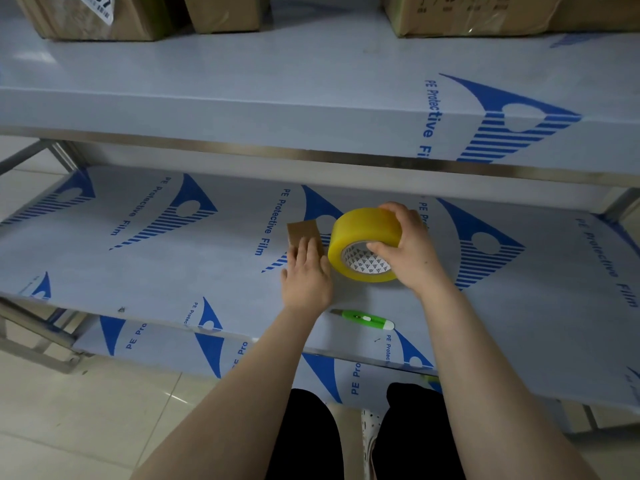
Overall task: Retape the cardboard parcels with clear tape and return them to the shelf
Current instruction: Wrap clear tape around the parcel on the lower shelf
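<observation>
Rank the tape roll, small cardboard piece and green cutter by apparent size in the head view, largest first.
1. tape roll
2-3. cardboard piece and green cutter, unranked: the left hand hides part of the cardboard, and the cutter lies nearer.

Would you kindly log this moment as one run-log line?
left hand flat on small cardboard parcel | right hand grips tape roll | green utility knife lying on shelf

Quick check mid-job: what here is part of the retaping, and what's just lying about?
In the job: tape roll in the right hand; small cardboard parcel pressed under the left hand; green cutter, idle, probably for the tape.
Lying about: cardboard boxes on the upper shelf, untouched.
</observation>
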